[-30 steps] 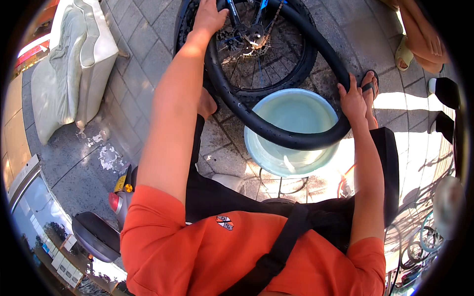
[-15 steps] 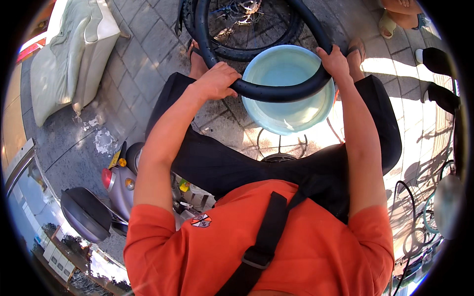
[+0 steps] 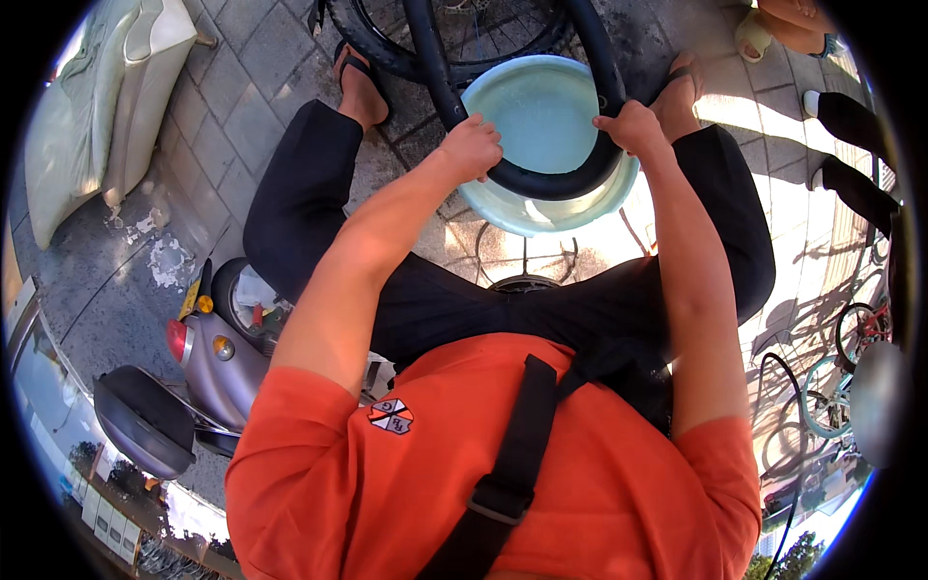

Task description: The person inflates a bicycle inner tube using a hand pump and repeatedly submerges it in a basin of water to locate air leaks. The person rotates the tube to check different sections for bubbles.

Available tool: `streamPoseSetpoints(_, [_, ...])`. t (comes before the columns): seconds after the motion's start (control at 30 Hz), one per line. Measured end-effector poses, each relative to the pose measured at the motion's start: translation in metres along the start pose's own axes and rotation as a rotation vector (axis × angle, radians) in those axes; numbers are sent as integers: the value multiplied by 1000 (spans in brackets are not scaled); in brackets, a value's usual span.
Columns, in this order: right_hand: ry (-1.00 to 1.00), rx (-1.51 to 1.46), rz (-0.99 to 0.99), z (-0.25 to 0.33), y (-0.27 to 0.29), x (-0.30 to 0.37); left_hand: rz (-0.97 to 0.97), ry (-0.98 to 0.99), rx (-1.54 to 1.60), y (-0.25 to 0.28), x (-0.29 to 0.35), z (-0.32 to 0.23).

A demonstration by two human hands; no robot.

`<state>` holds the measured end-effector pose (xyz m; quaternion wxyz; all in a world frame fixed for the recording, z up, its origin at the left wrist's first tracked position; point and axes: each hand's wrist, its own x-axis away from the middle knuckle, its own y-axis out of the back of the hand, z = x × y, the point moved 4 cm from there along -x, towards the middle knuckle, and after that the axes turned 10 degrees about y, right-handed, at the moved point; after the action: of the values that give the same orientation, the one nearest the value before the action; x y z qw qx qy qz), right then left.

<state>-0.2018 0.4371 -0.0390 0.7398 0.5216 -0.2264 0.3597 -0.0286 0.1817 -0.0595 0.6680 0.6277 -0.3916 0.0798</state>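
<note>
An inflated black inner tube (image 3: pixel 551 184) stretches in a loop over a pale blue basin (image 3: pixel 522 218) of water. Its near, curved part crosses the basin, and its far part runs out past the top of the picture. On the left side of the loop, my left hand (image 3: pixel 472 148) is closed around the tube by the basin's left rim. My right hand (image 3: pixel 630 130) grips the opposite side, thumb over the inner edge, near the right rim. Whether the tube touches the water, I cannot tell.
Beyond the basin lies a bicycle wheel with a knobbly tyre (image 3: pixel 387 50). A pale worn armchair (image 3: pixel 130 106) stands at the left, a grey scooter (image 3: pixel 227 362) at the lower left. Other people's legs (image 3: pixel 855 188) and bicycles (image 3: pixel 826 387) are at the right, beside a black hose (image 3: pixel 800 387).
Both hands have drawn closer together, and the tube's loop looks narrower. The left hand moved right along the basin side. The whole view has shifted a little.
</note>
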Motion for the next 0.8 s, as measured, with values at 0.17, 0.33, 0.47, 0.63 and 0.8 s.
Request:
streamPoseSetpoints(0.17, [8, 102, -6, 3, -22, -11, 21, 34, -116, -18, -27, -11])
streamPoseSetpoints(0.33, [-27, 24, -1, 1, -33, -21, -11, 40, -212, -35, -40, -10])
streamPoseSetpoints(0.47, [-25, -32, -27, -2, -43, -25, 13, 26, -297, -39, -49, -9])
streamPoseSetpoints(0.63, [-44, 67, -27, 5, -48, -28, -7, 54, -321, -54, -62, -7])
streamPoseSetpoints(0.8, [-60, -24, -133, -9, -74, -40, -13, 64, -334, -67, -75, -9])
